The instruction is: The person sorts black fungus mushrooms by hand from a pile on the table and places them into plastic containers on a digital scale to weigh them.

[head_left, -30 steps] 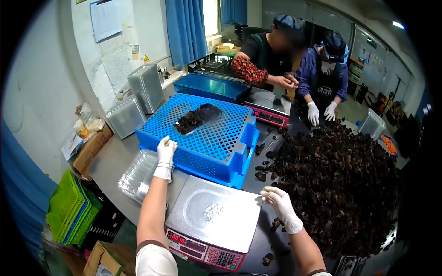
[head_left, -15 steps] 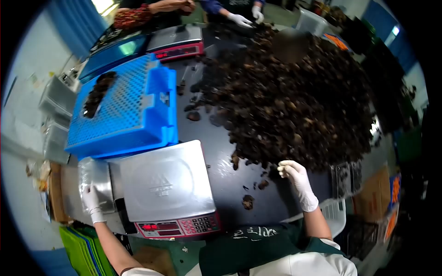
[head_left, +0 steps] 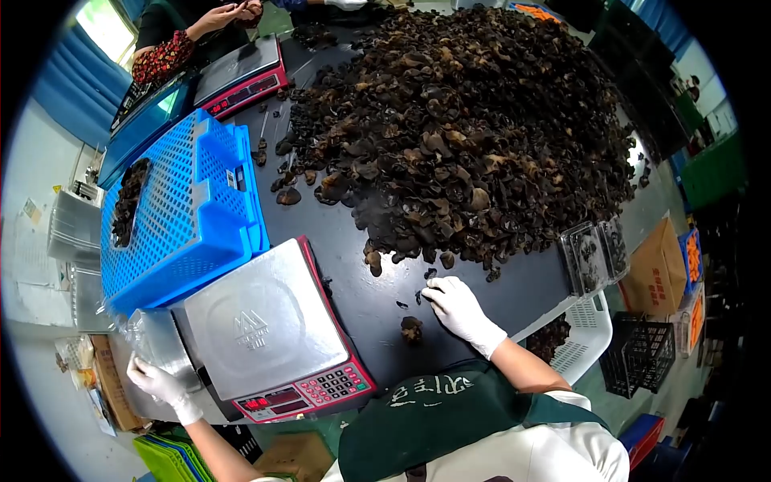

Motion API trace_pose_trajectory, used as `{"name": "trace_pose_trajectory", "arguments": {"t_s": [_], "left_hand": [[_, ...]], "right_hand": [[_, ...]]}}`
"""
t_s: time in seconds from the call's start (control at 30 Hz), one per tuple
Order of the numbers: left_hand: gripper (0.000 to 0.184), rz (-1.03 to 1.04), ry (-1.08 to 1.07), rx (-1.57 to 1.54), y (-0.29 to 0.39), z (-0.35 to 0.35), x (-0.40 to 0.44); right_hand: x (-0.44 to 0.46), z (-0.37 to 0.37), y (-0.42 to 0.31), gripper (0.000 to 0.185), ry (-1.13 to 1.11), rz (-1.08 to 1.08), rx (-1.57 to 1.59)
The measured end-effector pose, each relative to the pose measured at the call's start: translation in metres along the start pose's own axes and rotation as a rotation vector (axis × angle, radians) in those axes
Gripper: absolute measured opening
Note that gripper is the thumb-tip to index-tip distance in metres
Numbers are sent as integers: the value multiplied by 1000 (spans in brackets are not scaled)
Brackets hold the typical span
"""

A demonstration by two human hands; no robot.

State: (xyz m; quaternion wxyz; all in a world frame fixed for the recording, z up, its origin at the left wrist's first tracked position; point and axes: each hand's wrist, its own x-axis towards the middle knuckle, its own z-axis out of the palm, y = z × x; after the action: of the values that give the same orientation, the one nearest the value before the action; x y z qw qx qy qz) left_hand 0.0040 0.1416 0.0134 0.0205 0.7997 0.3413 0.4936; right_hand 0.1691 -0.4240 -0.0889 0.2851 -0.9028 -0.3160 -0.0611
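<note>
Beside the near scale (head_left: 269, 317): left hand (head_left: 159, 384), gloved, fingers curled at the clear trays (head_left: 166, 341). Contact or grip: can't tell.
Front of the heap: right hand (head_left: 462, 312), gloved, fingertips bunched low by small scraps (head_left: 431, 274). Can't tell if anything's pinched.
Dark mushroom pieces: big heap (head_left: 482, 145) beyond right hand; one loose piece (head_left: 411, 330) near its fingers, on the near side.
Tray risk: thin nested walls may cling, so two could lift together; smooth gloves could slip.
Scale risk: left wrist sits close; leaning on the plate would likely skew the reading.
Loose-piece risk: lies near the desk edge, so a forearm sweep could knock it off.
Desk (head_left: 377, 293): dark, glossy, scraps scattered. Blue crate (head_left: 173, 209) behind near scale, strip of pieces (head_left: 128, 201) on top.
Room: co-worker's hands (head_left: 218, 18) past the far scale (head_left: 239, 71); blue curtain (head_left: 76, 76) by the window; white basket (head_left: 592, 333) below the desk edge, cardboard box (head_left: 654, 277) beside it.
</note>
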Motion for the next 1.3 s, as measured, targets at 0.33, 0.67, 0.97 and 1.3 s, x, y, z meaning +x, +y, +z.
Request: {"name": "trace_pose_trajectory", "arguments": {"t_s": [0.33,0.67,0.97,1.3], "left_hand": [[28,593,-783,-251,154,-57,-110],[31,419,-1012,-654,315,-37,-176],[77,427,-943,-181,359,115,-255],[33,198,-1101,-762,346,48,-272]], "right_hand": [[1,-8,-40,24,-259,-16,250],[-15,17,-32,17,-249,290,643],[-51,-31,11,44,-154,905,1809],[-52,-34,16,50,11,757,2232]]}}
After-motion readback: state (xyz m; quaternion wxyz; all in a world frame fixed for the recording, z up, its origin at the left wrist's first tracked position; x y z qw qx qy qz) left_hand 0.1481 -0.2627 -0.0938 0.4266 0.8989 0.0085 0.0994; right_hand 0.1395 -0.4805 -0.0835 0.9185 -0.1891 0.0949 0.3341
